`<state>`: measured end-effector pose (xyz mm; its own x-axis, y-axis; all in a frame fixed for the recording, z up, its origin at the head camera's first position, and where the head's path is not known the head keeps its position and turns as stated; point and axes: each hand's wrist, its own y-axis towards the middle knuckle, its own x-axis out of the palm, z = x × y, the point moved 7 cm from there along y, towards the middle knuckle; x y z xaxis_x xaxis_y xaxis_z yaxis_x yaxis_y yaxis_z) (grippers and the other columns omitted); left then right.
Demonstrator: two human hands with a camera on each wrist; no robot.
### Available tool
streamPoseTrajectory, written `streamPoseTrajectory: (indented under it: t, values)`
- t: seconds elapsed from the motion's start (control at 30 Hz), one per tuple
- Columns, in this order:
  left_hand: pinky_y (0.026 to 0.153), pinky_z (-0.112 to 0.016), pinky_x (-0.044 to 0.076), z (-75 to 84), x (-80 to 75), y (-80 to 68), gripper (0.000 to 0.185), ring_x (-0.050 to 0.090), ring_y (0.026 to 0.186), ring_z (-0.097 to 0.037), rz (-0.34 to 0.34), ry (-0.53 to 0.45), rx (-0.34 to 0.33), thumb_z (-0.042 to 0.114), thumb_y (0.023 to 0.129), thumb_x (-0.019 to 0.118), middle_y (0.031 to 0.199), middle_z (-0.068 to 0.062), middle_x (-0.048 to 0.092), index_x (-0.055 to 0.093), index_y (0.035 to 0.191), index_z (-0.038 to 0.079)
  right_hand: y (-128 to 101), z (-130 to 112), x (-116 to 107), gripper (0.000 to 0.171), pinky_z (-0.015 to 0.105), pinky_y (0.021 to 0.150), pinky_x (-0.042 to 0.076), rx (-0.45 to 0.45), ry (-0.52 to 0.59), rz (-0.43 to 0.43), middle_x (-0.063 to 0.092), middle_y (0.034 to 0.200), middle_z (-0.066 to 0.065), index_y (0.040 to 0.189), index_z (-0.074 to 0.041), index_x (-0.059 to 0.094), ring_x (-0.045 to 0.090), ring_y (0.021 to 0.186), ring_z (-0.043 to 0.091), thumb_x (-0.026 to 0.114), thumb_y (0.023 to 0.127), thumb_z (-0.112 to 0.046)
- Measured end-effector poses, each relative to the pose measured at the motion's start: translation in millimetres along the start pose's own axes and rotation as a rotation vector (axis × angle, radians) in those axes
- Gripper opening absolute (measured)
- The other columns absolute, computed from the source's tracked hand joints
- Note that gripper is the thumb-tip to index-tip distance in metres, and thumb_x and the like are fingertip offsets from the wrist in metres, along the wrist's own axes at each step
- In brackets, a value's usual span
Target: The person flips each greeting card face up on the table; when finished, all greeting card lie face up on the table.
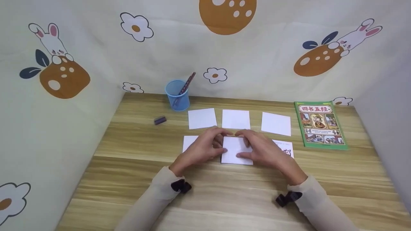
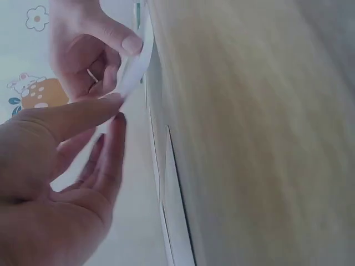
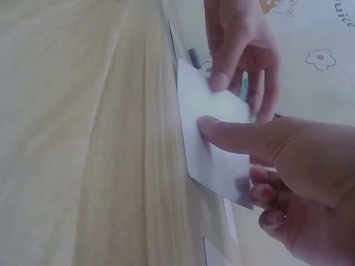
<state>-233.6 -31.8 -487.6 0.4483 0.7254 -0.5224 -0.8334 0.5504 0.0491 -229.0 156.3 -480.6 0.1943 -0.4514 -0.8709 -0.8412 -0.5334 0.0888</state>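
Both hands hold one white square card [image 1: 236, 158] just above the table, at the front of the laid-out cards. My left hand [image 1: 202, 146] pinches its left side, thumb on the near face and fingers behind. On the other side my right hand [image 1: 265, 149] grips it the same way; its thumb presses the face of the card [image 3: 216, 158] in the right wrist view. Seen from the left wrist, the card [image 2: 136, 72] looks slightly bent. Partly under the left hand lies a blank card [image 1: 189, 141]. A card with a printed drawing [image 1: 285, 149] shows beside the right hand.
Behind the hands lie three blank cards: left [image 1: 202, 118], middle [image 1: 236, 119] and right [image 1: 276, 124]. A blue mesh pen cup [image 1: 178, 101] holding pencils stands at the back left, near a small dark block [image 1: 160, 120]. At right lies a green-bordered book [image 1: 321, 125].
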Motion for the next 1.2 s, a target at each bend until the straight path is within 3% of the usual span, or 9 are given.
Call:
streamPoseTrajectory:
  t: [0.17, 0.27, 0.37, 0.5, 0.63, 0.73, 0.97, 1.07, 1.2]
  values:
    - [0.096, -0.029, 0.065, 4.9, -1.0, 3.0, 0.046, 0.075, 0.110, -0.014, 0.026, -0.214, 0.062, 0.018, 0.104, 0.075, 0.130, -0.009, 0.069, 0.062, 0.148, 0.017, 3.8, 0.0, -5.1, 0.029, 0.027, 0.072, 0.056, 0.027, 0.148, 0.039, 0.073, 0.088, -0.014, 0.120, -0.020, 0.072, 0.067, 0.079, 0.006, 0.080, 0.100, -0.039]
    - [0.099, -0.035, 0.065, 7.2, 1.0, 3.9, 0.036, 0.075, 0.115, -0.017, 0.027, -0.280, 0.097, 0.029, 0.112, 0.062, 0.128, -0.008, 0.075, 0.064, 0.145, 0.015, 4.3, 0.4, -13.4, 0.019, 0.027, 0.071, 0.060, 0.012, 0.284, 0.101, 0.078, 0.088, -0.011, 0.109, -0.020, 0.074, 0.073, 0.079, 0.011, 0.072, 0.105, -0.038]
    - [0.103, -0.038, 0.063, 8.0, 4.0, 3.4, 0.034, 0.075, 0.119, -0.021, 0.019, -0.272, 0.117, 0.028, 0.113, 0.060, 0.131, -0.007, 0.075, 0.066, 0.144, 0.014, 2.6, -1.1, -20.4, 0.018, 0.026, 0.066, 0.058, -0.031, 0.397, 0.135, 0.079, 0.089, -0.005, 0.105, -0.019, 0.076, 0.074, 0.077, 0.018, 0.064, 0.111, -0.032]
    - [0.101, -0.036, 0.063, 7.2, 5.6, 1.1, 0.046, 0.071, 0.122, -0.024, 0.011, -0.176, 0.125, 0.018, 0.105, 0.073, 0.141, -0.012, 0.066, 0.063, 0.149, 0.015, 0.6, -4.2, -22.6, 0.018, 0.024, 0.064, 0.054, -0.084, 0.449, 0.113, 0.077, 0.092, -0.005, 0.107, -0.018, 0.075, 0.072, 0.078, 0.014, 0.059, 0.113, -0.024]
    - [0.089, -0.035, 0.064, 4.9, 5.3, 0.1, 0.065, 0.071, 0.116, -0.023, 0.006, -0.110, 0.111, 0.012, 0.100, 0.078, 0.146, -0.012, 0.061, 0.053, 0.160, 0.019, -0.9, -5.3, -18.0, 0.009, 0.025, 0.069, 0.055, -0.099, 0.445, 0.031, 0.079, 0.099, -0.008, 0.109, -0.020, 0.072, 0.072, 0.086, 0.010, 0.066, 0.106, -0.015]
    - [0.083, -0.032, 0.062, 3.3, 4.0, 0.8, 0.071, 0.070, 0.106, -0.018, 0.022, -0.081, 0.094, 0.009, 0.099, 0.078, 0.137, -0.007, 0.066, 0.050, 0.162, 0.025, -1.7, -3.7, -13.8, 0.019, 0.025, 0.072, 0.055, -0.079, 0.426, -0.019, 0.078, 0.100, -0.006, 0.108, -0.021, 0.071, 0.071, 0.089, 0.012, 0.065, 0.099, -0.005]
    - [0.076, -0.023, 0.056, -2.9, -2.7, 2.9, 0.038, 0.063, 0.085, -0.009, 0.101, -0.009, -0.005, 0.006, 0.100, 0.076, 0.091, 0.001, 0.066, 0.075, 0.134, 0.022, 3.4, 13.4, -11.8, 0.027, 0.029, 0.077, 0.055, 0.004, 0.304, 0.004, 0.074, 0.106, -0.002, 0.121, -0.018, 0.068, 0.067, 0.091, 0.017, 0.078, 0.098, -0.010]
    - [0.079, -0.022, 0.057, -6.2, -4.4, 2.5, 0.028, 0.065, 0.088, -0.009, 0.125, 0.037, -0.041, 0.007, 0.100, 0.076, 0.096, -0.002, 0.068, 0.077, 0.127, 0.015, 3.9, 21.5, -11.6, 0.037, 0.030, 0.073, 0.052, 0.053, 0.205, 0.023, 0.072, 0.103, -0.002, 0.127, -0.018, 0.066, 0.063, 0.085, 0.016, 0.085, 0.095, -0.021]
    - [0.089, -0.031, 0.062, -5.0, -3.3, 1.0, 0.036, 0.068, 0.104, -0.017, 0.127, 0.128, -0.042, 0.008, 0.097, 0.080, 0.121, -0.009, 0.066, 0.075, 0.133, 0.011, 3.4, 28.7, -9.8, 0.037, 0.035, 0.078, 0.052, 0.111, 0.083, 0.054, 0.072, 0.107, 0.000, 0.126, -0.017, 0.070, 0.063, 0.089, 0.017, 0.086, 0.095, -0.028]
